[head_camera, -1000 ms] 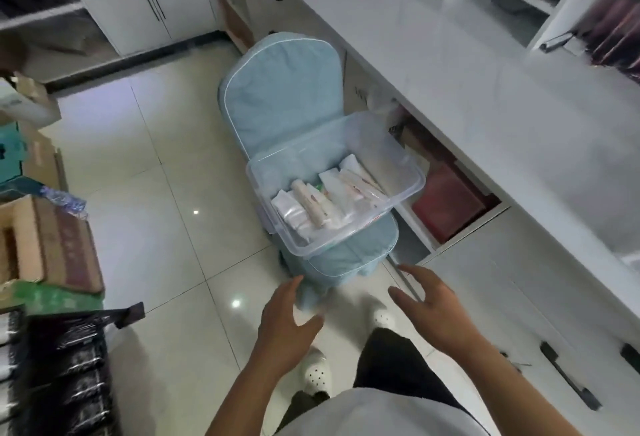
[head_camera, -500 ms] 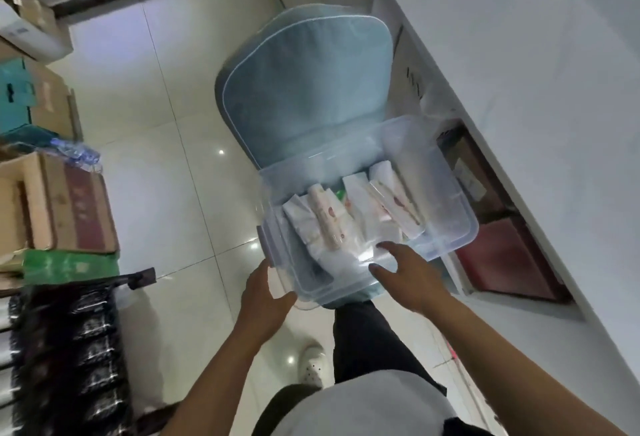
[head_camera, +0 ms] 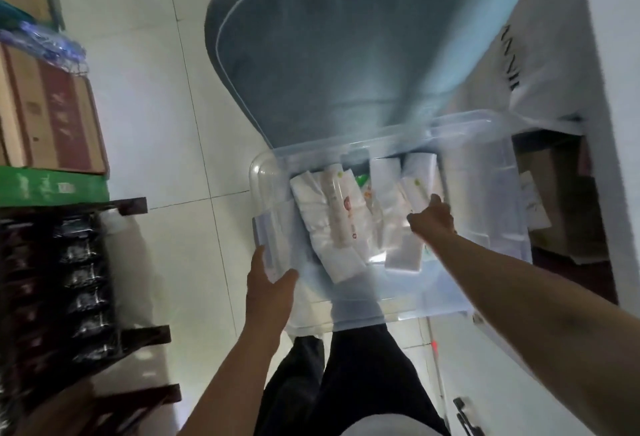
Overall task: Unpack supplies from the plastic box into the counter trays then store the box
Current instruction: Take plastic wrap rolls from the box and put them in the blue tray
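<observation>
A clear plastic box (head_camera: 485, 144) rests on the seat of a blue padded chair (head_camera: 346, 54). Several white packets (head_camera: 332, 227) with small coloured prints lie side by side in it. My left hand (head_camera: 270, 290) grips the box's near left corner, thumb over the rim. My right hand (head_camera: 431, 219) reaches inside the box and rests on the right-hand packets; whether the fingers have closed on one is hidden by the back of the hand and blur.
A white counter front (head_camera: 606, 89) with an open shelf of boxes (head_camera: 561, 207) runs along the right. Stacked cartons (head_camera: 52, 117) and a dark rack of wrapped goods (head_camera: 69, 279) stand on the left. White floor tiles (head_camera: 156, 124) lie between them.
I have moved in close over the chair. My left hand went from below the box to gripping its corner, and my right hand moved from the rim into the box onto the packets.
</observation>
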`<action>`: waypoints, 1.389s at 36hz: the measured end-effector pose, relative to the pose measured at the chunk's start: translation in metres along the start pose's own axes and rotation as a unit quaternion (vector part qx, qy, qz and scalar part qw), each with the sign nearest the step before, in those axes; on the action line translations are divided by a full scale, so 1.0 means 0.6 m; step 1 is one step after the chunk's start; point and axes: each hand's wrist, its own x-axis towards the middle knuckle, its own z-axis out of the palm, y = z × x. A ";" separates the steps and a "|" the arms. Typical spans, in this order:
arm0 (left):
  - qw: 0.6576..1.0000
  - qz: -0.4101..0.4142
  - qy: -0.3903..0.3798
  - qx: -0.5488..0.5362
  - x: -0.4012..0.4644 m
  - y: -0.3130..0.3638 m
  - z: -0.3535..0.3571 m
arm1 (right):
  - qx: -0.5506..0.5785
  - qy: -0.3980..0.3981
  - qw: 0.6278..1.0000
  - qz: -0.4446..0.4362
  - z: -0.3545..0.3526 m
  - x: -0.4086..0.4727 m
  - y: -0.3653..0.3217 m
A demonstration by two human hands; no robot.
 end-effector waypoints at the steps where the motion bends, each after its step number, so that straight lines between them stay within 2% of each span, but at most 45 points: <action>1: 1.000 -0.004 0.001 -0.007 0.002 -0.003 -0.001 | -0.012 -0.004 1.000 0.009 0.003 0.013 -0.002; 8: 0.999 -0.012 0.009 -0.043 0.023 -0.010 -0.013 | -0.091 0.030 0.995 0.034 0.028 0.052 0.001; 13: 0.999 -0.025 0.022 -0.043 0.026 -0.001 -0.023 | -0.100 0.030 0.994 0.026 0.034 0.041 0.002; 16: 0.994 0.066 0.090 0.007 0.014 0.008 -0.022 | -0.086 0.033 0.995 -0.048 0.038 0.012 -0.004; 18: 0.988 0.131 0.084 0.011 0.004 0.016 -0.018 | -0.030 0.025 0.991 -0.124 0.039 -0.022 -0.010; 21: 0.990 0.138 -0.023 0.020 -0.004 0.027 -0.012 | 0.109 -0.062 0.976 -0.180 0.024 -0.098 -0.030; 24: 0.984 0.121 -0.121 0.053 -0.018 0.040 -0.004 | 0.257 -0.238 0.920 -0.176 0.002 -0.178 -0.055; 28: 0.983 0.117 -0.137 0.039 -0.040 0.053 -0.008 | 0.341 -0.388 0.842 -0.157 0.003 -0.265 -0.079; 31: 0.986 0.116 -0.115 0.013 -0.054 0.056 -0.034 | 0.363 -0.449 0.803 -0.146 0.011 -0.294 -0.094; 33: 0.988 0.109 -0.107 0.000 -0.063 0.051 -0.056 | 0.361 -0.475 0.790 -0.143 0.016 -0.290 -0.106; 35: 0.991 0.081 -0.102 -0.017 -0.071 0.041 -0.076 | 0.355 -0.446 0.811 -0.134 0.029 -0.267 -0.119; 38: 0.994 0.027 -0.087 -0.062 -0.072 0.020 -0.092 | 0.312 -0.297 0.899 -0.085 0.074 -0.188 -0.130; 41: 0.993 -0.009 -0.070 -0.095 -0.064 0.004 -0.091 | 0.187 -0.160 0.968 -0.053 0.126 -0.097 -0.128; 46: 0.989 -0.041 -0.041 -0.137 -0.048 -0.022 -0.081 | 0.025 -0.122 0.989 -0.074 0.180 -0.005 -0.144; 50: 0.984 -0.050 -0.044 -0.167 -0.038 -0.037 -0.074 | -0.011 -0.093 0.993 -0.076 0.214 0.029 -0.172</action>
